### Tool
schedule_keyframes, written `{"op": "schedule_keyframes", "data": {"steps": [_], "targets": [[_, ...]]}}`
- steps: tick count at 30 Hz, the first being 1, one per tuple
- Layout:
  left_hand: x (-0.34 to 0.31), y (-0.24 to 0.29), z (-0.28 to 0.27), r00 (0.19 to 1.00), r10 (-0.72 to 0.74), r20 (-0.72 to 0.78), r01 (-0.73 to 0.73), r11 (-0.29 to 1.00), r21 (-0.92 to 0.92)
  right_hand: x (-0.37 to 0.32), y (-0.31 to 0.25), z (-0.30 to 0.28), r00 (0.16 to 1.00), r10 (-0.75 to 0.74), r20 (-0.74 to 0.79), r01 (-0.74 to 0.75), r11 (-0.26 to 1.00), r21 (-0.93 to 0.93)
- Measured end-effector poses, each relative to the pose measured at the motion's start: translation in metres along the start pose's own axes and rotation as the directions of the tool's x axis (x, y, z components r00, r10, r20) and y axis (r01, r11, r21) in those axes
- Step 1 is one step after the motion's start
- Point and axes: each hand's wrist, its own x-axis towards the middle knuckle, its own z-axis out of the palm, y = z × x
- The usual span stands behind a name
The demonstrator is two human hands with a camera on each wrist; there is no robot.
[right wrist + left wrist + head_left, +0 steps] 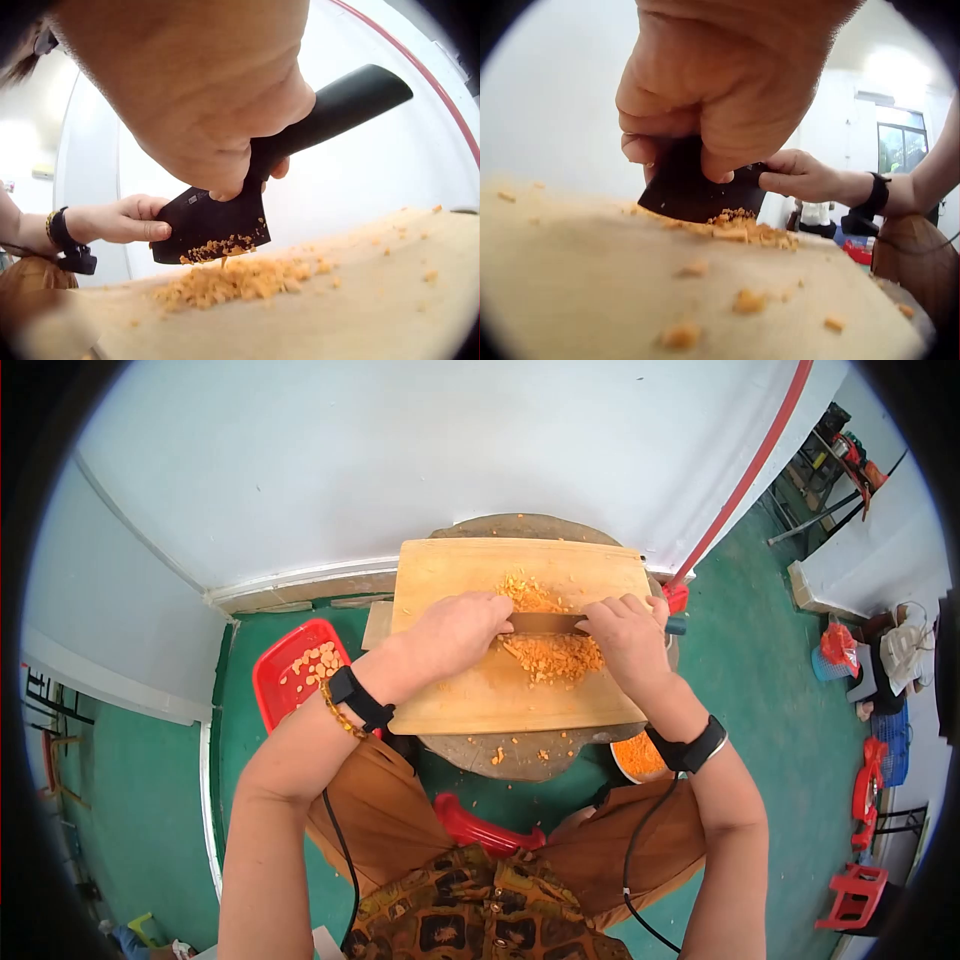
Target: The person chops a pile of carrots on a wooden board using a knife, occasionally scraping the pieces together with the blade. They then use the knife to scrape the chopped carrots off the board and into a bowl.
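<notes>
Both hands hold a cleaver (pixel 545 623) with a dark blade across a wooden cutting board (pixel 440 700). My left hand (pixel 462 630) pinches the blade's far end between thumb and fingers. My right hand (pixel 628 638) grips it where the blade meets the black handle (pixel 352 105), its thumb and fingers on either side. Finely chopped orange bits (pixel 555 658), like carrot, lie in a heap under and on both sides of the blade. In the right wrist view, small bits stick to the blade (pixel 199 229) near its edge, which stands close over the heap.
The board lies on a round wooden block (pixel 460 752). To the left, a red basin (pixel 262 685) holds orange slices. A white bowl (pixel 617 762) of chopped orange bits sits at lower right, partly behind the right wrist. A red stool (pixel 480 832) stands between the legs; a wall (pixel 400 450) rises behind.
</notes>
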Motion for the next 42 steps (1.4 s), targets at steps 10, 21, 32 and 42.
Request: {"op": "schedule_keyframes", "data": {"steps": [10,21,32,42], "targets": [[-0.001,0.0,-0.002,1.0,0.014,-0.014,-0.014,1.0,-0.014,0.003,-0.001,-0.003,1.0,0.015,0.001,-0.015,1.0,0.015],[-0.001,0.01,-0.013,0.999,0.016,-0.049,-0.016,1.0,-0.005,0.003,-0.003,-0.014,1.0,0.004,0.004,-0.004,1.0,0.009],[-0.005,0.009,-0.006,1.0,-0.02,0.007,0.02,1.0,-0.004,0.004,-0.007,-0.018,1.0,0.009,-0.024,-0.009,1.0,0.011],[-0.006,0.006,-0.002,0.997,-0.043,0.063,0.044,0.999,-0.024,0.0,-0.008,-0.013,0.999,0.026,0.043,-0.026,1.0,0.016]]}}
